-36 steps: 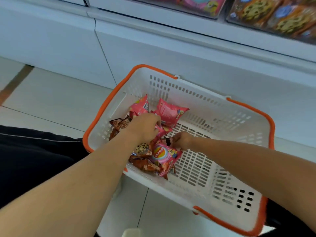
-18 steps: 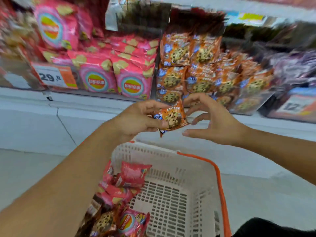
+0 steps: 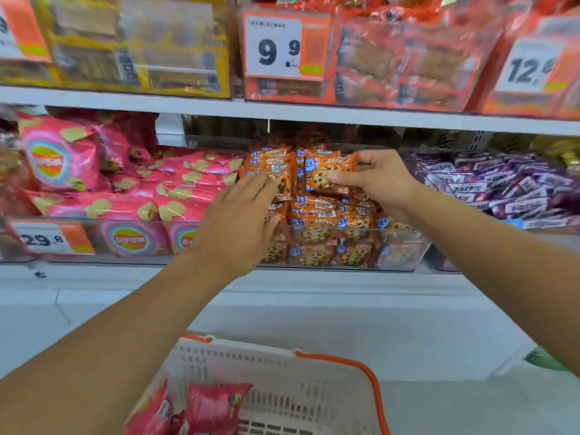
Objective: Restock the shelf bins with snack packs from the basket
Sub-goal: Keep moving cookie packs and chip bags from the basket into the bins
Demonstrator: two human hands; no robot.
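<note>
My right hand [image 3: 378,178] pinches an orange cookie pack [image 3: 323,172] between thumb and fingers, holding it over the clear cookie bin [image 3: 398,249] on the middle shelf. My left hand [image 3: 238,221] lies flat with straight fingers against the piled cookie packs [image 3: 317,215] at the bin's left side. The white basket with an orange rim [image 3: 314,390] stands below on the floor. Pink snack packs [image 3: 213,406] lie in its left part.
A bin of pink crisp bags [image 3: 131,196] sits left of the cookie bin, purple packs [image 3: 502,186] to the right. The upper shelf carries yellow and red boxes behind price tags [image 3: 276,47]. A white shelf base [image 3: 314,296] runs below the bins.
The cookie pack passed from my left hand to my right and rose to the cookie bin. My left hand now rests flat on the piled packs. The view tilted up from the basket.
</note>
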